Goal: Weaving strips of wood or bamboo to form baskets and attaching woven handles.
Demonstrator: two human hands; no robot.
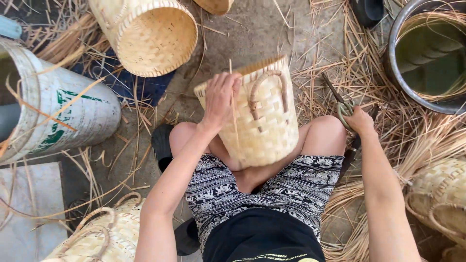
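— How many baskets can you count?

— Five clearly. One pale woven basket [259, 114] rests tilted on the seated person's crossed legs, with a curved cane handle on the side facing up. A second finished basket [154, 34] lies on its side on the concrete floor [252, 29], round mouth toward the camera. A third basket with looped handles [99, 235] sits at the lower left, a fourth [439, 194] at the lower right, and the edge of a fifth [216, 6] shows at the top.

— And the hands?

— The left hand [221, 99] is curled over the rim of the lap basket, its grip pinching a thin upright strip [234, 114] against the weave. The right hand [358, 120] is pressed together around a pair of scissors [340, 99] with greenish loops, blades pointing away, just above the loose straw [340, 58].

— Anything else?

— One white plastic bucket [63, 111] lying on its side at the left, and one round metal basin [427, 53] holding greenish water and soaking strips at the upper right. Everything woven is flat, checkered, straw-coloured plaiting.
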